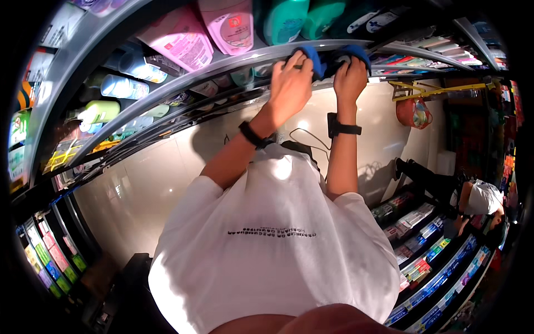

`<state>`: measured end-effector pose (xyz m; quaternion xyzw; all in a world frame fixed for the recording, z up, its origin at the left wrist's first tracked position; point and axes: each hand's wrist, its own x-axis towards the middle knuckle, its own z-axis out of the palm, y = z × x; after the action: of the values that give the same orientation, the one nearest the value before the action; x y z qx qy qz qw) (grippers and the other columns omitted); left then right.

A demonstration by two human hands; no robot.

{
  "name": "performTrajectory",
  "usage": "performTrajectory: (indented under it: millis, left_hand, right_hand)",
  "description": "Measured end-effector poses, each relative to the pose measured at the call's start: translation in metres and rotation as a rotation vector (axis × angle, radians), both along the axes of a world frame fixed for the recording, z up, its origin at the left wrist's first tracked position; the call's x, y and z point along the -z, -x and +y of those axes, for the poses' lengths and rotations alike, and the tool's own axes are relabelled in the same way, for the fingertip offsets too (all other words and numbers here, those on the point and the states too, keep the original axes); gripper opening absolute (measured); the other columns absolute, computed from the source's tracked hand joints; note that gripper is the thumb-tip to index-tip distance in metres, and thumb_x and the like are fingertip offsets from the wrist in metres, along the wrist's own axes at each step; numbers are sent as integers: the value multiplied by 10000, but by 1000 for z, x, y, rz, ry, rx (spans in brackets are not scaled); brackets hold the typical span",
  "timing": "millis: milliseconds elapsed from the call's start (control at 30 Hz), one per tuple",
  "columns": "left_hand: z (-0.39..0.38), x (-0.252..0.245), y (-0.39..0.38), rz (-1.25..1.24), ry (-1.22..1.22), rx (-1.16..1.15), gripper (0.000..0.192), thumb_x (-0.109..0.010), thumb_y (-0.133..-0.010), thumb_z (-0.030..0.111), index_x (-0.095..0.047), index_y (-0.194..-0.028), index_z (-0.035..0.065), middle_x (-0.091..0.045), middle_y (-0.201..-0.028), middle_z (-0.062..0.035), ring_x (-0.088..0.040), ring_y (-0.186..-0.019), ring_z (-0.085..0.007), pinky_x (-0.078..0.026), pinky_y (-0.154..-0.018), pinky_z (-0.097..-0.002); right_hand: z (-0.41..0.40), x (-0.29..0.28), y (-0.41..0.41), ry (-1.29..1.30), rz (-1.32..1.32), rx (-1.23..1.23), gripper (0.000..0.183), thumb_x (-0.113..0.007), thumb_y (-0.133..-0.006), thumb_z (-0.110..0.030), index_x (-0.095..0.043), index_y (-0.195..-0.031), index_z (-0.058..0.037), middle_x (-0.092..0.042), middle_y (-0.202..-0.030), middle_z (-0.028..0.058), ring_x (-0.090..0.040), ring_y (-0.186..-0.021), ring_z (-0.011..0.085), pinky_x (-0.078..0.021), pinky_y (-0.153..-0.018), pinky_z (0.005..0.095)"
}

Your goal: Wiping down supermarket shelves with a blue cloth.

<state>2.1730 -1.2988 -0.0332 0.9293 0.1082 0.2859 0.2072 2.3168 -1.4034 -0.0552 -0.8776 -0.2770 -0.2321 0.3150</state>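
Observation:
My left hand [293, 79] grips a blue and dark item [313, 60] at the front edge of a shelf [267, 53]. Its fingers curl over the near side; the item looks soft, but its exact kind is unclear. Just to the right, my right hand [351, 79] holds a similar blue and dark item [358, 53], partly hidden by the fingers. Behind the shelf edge stand pink bottles [229, 27] and green bottles [285, 21]. A black band is strapped on each wrist.
Lower shelves at left hold more bottles [125, 87]. A red basket [413, 113] hangs or stands near a yellow frame [438, 89]. Another person [479, 200] is at right, beside shelves of boxed goods [429, 246]. Pale glossy floor [142, 179] lies below.

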Motion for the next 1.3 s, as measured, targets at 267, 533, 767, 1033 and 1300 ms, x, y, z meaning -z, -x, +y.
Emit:
performTrajectory:
  millis: [267, 533, 767, 1033, 1300]
  left_hand:
    - [50, 8, 121, 2, 6, -383, 172, -584, -890, 123, -527, -1041, 66, -617, -1043, -178, -594, -990, -372, -386, -924, -477]
    - [103, -3, 215, 84, 203, -808, 96, -539, -927, 127, -518, -940, 34, -609, -914, -196, -586, -817, -436, -444, -711, -491]
    - [87, 20, 194, -119, 90, -644, 110, -555, -909, 102, -531, -892, -4, -563, -925, -206, -545, -858, -410, -426, -785, -471]
    - [36, 52, 108, 162, 630, 227, 272, -525, -933, 246, -520, -998, -18, -561, -919, -190, -549, -831, -356, -437, -766, -399]
    - [34, 139, 20, 515, 640, 258, 274, -658, -906, 250, -601, -881, -17, -584, -717, -115, -630, -679, -209, -494, -618, -358]
  right_hand:
    - [51, 28, 109, -116, -2, -367, 261, -582, -752, -7, -630, -1009, -8, -620, -931, 210, -591, -806, 423, -472, -719, 493]
    - [105, 16, 161, -53, 154, -794, 168, -625, -703, -79, -575, -858, -35, -561, -909, 185, -584, -827, 401, -503, -714, 491]
    - [79, 17, 134, -57, 152, -867, 192, -582, -716, -24, -633, -900, -11, -642, -828, 188, -615, -751, 408, -518, -690, 475]
    - [-11, 45, 48, -134, 165, -722, 431, -477, -810, 31, -547, -1234, 43, -491, -1225, 324, -459, -1132, 507, -361, -1018, 506]
    - [-61, 179, -28, 90, 364, -435, 377, -519, -843, -16, -504, -1210, 64, -488, -1153, 362, -516, -1026, 525, -440, -925, 517]
